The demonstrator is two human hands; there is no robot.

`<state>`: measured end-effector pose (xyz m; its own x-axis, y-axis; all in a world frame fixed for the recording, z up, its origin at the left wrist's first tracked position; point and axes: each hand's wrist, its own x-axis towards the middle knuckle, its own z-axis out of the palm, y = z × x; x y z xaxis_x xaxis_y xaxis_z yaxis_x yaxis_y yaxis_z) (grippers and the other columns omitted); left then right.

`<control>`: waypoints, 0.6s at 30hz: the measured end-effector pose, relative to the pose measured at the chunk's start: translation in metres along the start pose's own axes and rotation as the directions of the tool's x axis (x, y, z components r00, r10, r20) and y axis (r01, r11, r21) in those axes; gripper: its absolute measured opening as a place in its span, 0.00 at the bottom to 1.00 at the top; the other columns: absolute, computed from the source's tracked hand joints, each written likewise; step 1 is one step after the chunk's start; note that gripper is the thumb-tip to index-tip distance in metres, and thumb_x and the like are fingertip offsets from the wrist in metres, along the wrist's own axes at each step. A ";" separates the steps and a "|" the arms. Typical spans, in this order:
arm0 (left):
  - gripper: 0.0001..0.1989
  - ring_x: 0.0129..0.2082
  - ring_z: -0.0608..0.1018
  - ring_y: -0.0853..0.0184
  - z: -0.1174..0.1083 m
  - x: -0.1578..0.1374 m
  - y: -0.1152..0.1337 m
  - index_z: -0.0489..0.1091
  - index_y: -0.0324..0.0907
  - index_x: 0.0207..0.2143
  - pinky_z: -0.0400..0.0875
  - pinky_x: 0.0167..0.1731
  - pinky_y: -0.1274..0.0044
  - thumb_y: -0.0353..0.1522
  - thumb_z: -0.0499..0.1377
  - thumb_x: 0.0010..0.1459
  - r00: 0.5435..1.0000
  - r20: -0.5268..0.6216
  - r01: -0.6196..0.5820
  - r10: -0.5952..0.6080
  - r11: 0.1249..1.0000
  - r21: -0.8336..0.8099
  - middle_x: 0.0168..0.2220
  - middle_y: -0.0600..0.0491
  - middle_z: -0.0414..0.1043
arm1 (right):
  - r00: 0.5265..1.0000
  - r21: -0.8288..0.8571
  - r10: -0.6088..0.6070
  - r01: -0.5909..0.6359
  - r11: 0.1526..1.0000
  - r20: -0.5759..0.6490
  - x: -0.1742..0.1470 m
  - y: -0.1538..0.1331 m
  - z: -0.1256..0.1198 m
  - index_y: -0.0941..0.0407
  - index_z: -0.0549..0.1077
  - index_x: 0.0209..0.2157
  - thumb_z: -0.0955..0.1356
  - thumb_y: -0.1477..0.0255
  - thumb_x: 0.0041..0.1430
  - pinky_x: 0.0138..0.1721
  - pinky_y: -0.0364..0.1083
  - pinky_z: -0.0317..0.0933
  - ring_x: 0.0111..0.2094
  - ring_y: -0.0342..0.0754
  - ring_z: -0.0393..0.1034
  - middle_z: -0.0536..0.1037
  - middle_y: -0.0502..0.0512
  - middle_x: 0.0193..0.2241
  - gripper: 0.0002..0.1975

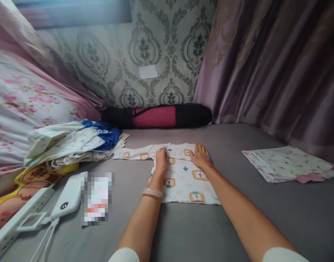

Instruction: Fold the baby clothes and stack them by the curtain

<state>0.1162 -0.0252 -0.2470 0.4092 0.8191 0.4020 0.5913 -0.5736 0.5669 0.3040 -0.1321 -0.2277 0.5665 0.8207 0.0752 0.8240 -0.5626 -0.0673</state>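
Note:
A white long-sleeved top with an orange lion print and small green leaves lies on the grey bed sheet. One sleeve stretches out to the left; the right side appears folded inward, with a fold line across the upper part. My left hand, below a pale bangle, has its fingers bent together on the cloth where that sleeve joins the body. Spread flat on the top's upper right part is my right hand, fingers stretched out.
Rumpled clothes are heaped at left, beside a yellow printed cushion. Nearer are a power strip, a white power bank with cable and a blurred packet. Folded cloth lies right; a black-and-red bag lies along the wall.

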 end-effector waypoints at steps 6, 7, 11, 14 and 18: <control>0.25 0.48 0.72 0.59 -0.002 -0.003 0.000 0.69 0.40 0.48 0.65 0.52 0.66 0.19 0.49 0.48 1.000 -0.014 -0.008 0.008 0.999 0.054 0.49 0.44 0.71 | 1.000 0.013 -0.012 0.012 1.000 -0.025 0.000 -0.002 0.000 0.71 0.52 0.65 0.51 0.58 0.67 0.63 0.54 0.40 0.66 0.58 0.43 0.51 0.69 0.66 0.35; 0.25 0.48 0.71 0.59 -0.003 -0.003 0.000 0.69 0.40 0.48 0.65 0.52 0.66 0.19 0.48 0.48 1.000 -0.010 -0.009 0.010 0.998 0.061 0.49 0.44 0.70 | 1.000 0.015 -0.010 0.010 1.000 -0.025 0.000 -0.003 0.001 0.71 0.52 0.65 0.51 0.59 0.67 0.63 0.54 0.40 0.66 0.58 0.43 0.50 0.69 0.66 0.35; 0.23 0.49 0.71 0.59 -0.007 -0.004 0.002 0.69 0.39 0.48 0.65 0.53 0.66 0.20 0.49 0.51 1.000 -0.006 -0.019 0.020 0.993 0.115 0.51 0.43 0.69 | 1.000 0.038 -0.007 0.007 0.999 -0.008 0.000 -0.002 -0.001 0.71 0.52 0.65 0.52 0.60 0.67 0.63 0.55 0.39 0.66 0.58 0.42 0.50 0.69 0.66 0.34; 0.18 0.54 0.68 0.56 -0.010 -0.006 0.007 0.69 0.39 0.49 0.63 0.54 0.63 0.24 0.49 0.57 0.998 -0.048 -0.035 0.044 0.984 0.176 0.56 0.41 0.64 | 1.000 0.056 0.015 -0.014 0.998 -0.006 0.000 -0.006 -0.007 0.71 0.54 0.64 0.54 0.61 0.66 0.64 0.60 0.36 0.66 0.61 0.42 0.51 0.71 0.66 0.34; 0.19 0.60 0.64 0.55 -0.007 -0.010 0.018 0.66 0.39 0.54 0.59 0.58 0.61 0.28 0.47 0.62 0.988 -0.003 -0.148 0.152 0.970 0.195 0.59 0.41 0.63 | 0.991 0.098 -0.097 0.106 0.990 -0.096 -0.005 -0.034 -0.016 0.68 0.54 0.65 0.55 0.67 0.65 0.64 0.62 0.27 0.67 0.60 0.38 0.49 0.69 0.67 0.30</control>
<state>0.1185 -0.0435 -0.2357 0.4924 0.7225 0.4854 0.6477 -0.6767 0.3501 0.2733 -0.1183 -0.2102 0.4829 0.8578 0.1761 0.8741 -0.4600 -0.1560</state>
